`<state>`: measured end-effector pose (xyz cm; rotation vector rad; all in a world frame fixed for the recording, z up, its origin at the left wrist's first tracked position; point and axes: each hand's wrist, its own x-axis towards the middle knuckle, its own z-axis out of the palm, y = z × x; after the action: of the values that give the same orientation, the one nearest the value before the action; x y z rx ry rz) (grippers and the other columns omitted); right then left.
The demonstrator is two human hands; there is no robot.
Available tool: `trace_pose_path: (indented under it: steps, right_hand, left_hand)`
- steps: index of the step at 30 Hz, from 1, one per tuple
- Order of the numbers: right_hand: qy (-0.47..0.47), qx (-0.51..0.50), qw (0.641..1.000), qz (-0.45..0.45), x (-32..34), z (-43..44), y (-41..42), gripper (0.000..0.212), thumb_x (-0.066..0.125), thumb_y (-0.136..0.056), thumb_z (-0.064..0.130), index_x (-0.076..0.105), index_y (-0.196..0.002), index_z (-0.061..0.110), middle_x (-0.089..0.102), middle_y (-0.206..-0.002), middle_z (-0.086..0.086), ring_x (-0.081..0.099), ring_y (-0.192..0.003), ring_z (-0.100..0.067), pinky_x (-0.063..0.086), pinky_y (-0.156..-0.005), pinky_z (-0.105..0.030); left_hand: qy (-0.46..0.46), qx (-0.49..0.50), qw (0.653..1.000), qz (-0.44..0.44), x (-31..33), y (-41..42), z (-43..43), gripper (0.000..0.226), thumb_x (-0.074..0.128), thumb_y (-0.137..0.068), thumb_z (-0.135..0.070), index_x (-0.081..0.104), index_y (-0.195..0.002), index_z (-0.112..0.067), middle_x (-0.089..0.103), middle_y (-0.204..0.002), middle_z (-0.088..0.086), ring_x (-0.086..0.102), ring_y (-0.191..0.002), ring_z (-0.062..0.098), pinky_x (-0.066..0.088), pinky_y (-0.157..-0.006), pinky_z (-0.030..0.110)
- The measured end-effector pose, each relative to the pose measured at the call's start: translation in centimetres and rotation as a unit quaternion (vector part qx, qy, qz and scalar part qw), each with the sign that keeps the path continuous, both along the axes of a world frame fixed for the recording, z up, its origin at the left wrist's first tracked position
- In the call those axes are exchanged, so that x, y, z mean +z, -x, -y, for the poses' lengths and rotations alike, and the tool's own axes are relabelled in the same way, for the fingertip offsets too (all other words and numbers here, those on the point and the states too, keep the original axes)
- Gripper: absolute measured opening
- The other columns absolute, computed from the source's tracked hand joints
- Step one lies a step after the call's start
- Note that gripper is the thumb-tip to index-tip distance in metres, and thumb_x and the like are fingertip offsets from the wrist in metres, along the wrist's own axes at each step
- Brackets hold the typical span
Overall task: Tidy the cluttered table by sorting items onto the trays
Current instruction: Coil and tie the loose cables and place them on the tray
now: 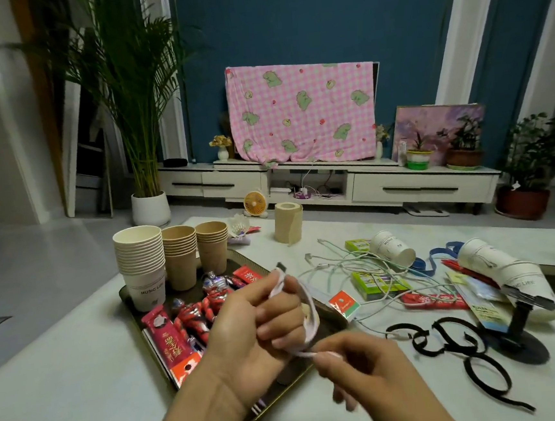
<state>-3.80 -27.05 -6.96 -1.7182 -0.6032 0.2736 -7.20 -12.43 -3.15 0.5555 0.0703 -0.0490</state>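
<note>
The white cable [306,308] is looped round the curled fingers of your left hand [246,327], above the right edge of the dark tray [330,316]. The loops run up and down. Your right hand [359,361] pinches the loose end just below.

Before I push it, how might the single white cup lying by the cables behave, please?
The cup lies on its side, so it would probably roll in a curve. It looks like thin paper, so it is likely light and easily crushed.

Over the tray's [124,296] near corner my left hand [255,323] curls round a white cable [309,325], my right hand [367,367] pinching its end.
</note>
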Motion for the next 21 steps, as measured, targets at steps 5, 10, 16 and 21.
trace_pose_path:
  steps: [5,10,16,21]
  right_hand:
    - [-0.172,0.054,0.947,-0.266,0.6,0.1,0.0,0.024,0.055,-0.079,-0.018,0.061,-0.098,-0.004,0.054,-0.055,-0.014,0.049,-0.04,-0.02,0.042,-0.04,-0.022]
    - [-0.245,-0.049,0.925,-0.286,0.5,-1.0,0.9,0.023,0.041,-0.086,-0.02,0.059,-0.094,-0.01,0.044,-0.046,-0.012,0.039,-0.032,-0.017,0.031,-0.032,-0.018]
    - [-0.196,-0.199,0.956,-0.094,-2.0,-2.4,0.0,0.023,0.045,-0.095,0.014,0.066,-0.089,0.018,0.065,-0.056,0.004,0.055,-0.057,-0.013,0.038,-0.053,-0.024]
    - [-0.225,-0.223,0.945,-0.082,-3.1,-2.8,0.0,0.02,0.05,-0.092,0.004,0.064,-0.087,0.016,0.068,-0.06,0.006,0.062,-0.065,-0.014,0.048,-0.068,-0.032]
  left_hand:
    - [-0.011,-0.036,0.999,0.009,0.3,0.1,1.4,0.025,0.048,-0.078,-0.02,0.052,-0.057,-0.006,0.024,-0.032,-0.007,0.005,-0.035,0.004,0.006,-0.034,0.015]
    - [-0.041,-0.008,0.999,-0.017,-1.0,-0.6,2.3,0.029,0.045,-0.079,-0.022,0.05,-0.055,-0.007,0.022,-0.032,-0.007,0.016,-0.023,0.004,0.007,-0.034,0.014]
    - [-0.11,-0.016,0.993,-0.026,-1.6,-1.0,4.0,0.029,0.044,-0.077,-0.023,0.047,-0.051,-0.01,0.021,-0.032,-0.006,0.02,-0.023,0.006,0.014,-0.032,0.012]
    - [-0.239,0.049,0.969,-0.045,-1.9,-1.8,4.6,0.056,0.043,-0.097,-0.024,0.055,-0.044,-0.009,0.045,-0.038,0.005,0.041,-0.029,0.013,0.033,-0.034,0.014]
